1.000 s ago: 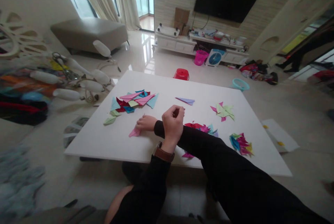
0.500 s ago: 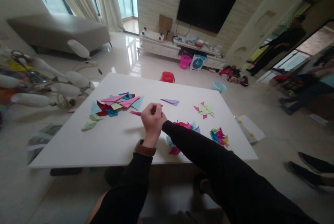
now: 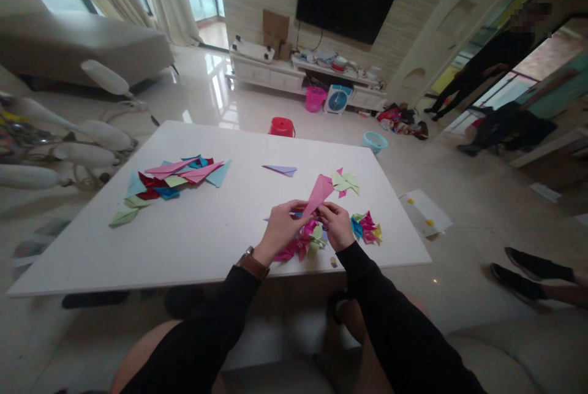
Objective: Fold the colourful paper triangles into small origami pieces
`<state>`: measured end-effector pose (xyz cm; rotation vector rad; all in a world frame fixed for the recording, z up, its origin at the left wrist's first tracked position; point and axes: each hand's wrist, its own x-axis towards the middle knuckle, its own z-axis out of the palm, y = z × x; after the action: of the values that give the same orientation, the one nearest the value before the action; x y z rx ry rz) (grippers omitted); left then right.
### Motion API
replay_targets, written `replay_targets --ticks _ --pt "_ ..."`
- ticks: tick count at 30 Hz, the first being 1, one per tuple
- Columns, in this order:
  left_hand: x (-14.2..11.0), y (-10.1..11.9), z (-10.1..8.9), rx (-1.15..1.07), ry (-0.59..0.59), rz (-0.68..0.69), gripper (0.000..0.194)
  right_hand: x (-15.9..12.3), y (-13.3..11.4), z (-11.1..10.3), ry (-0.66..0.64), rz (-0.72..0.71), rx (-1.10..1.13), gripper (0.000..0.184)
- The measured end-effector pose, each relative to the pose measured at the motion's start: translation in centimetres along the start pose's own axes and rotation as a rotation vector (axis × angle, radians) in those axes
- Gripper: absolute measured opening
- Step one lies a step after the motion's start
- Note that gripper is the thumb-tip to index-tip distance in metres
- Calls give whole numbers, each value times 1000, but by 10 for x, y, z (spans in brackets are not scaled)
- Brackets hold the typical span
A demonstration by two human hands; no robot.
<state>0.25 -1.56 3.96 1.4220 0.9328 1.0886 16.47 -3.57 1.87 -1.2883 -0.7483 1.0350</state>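
A pink folded piece of paper [image 3: 318, 192] is held up between both hands above the white table [image 3: 206, 247]. My left hand [image 3: 285, 225] grips its lower left side, while the fingers of my right hand [image 3: 336, 222] pinch its lower right side. Just under the hands lies a pile of folded origami pieces [image 3: 301, 244] in magenta, green and blue, partly hidden by them. A green and pink paper star [image 3: 345, 182] rests beyond my right hand, and a smaller colourful origami cluster [image 3: 366, 227] is to its right. Farther off is a lavender folded paper [image 3: 280, 170].
At the table's left lies a heap of folded papers [image 3: 177, 176]. A red bucket [image 3: 282, 127] stands behind the table, and a light blue basin [image 3: 375, 141] sits on the floor. A lamp with white arms [image 3: 87, 155] is at the left. A person [image 3: 487, 69] stands far right.
My right hand has come back from the left side of the table, bringing the pink paper. My uncrossed hands now both hold it over the origami pile. The camera has turned right.
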Motion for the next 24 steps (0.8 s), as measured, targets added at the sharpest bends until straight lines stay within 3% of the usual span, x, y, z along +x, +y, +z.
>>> replay_targets --ticks 6,14,24 --pt "8 -8 10 -11 20 -36 29 6 -8 -6 -59 -10 -21 26" --pt "22 -22 14 -297 -45 -187 48 7 -13 -9 -131 -5 -20 29" --pt "16 -21 11 -452 -68 -250 54 7 -12 -7 -87 -18 36 30"
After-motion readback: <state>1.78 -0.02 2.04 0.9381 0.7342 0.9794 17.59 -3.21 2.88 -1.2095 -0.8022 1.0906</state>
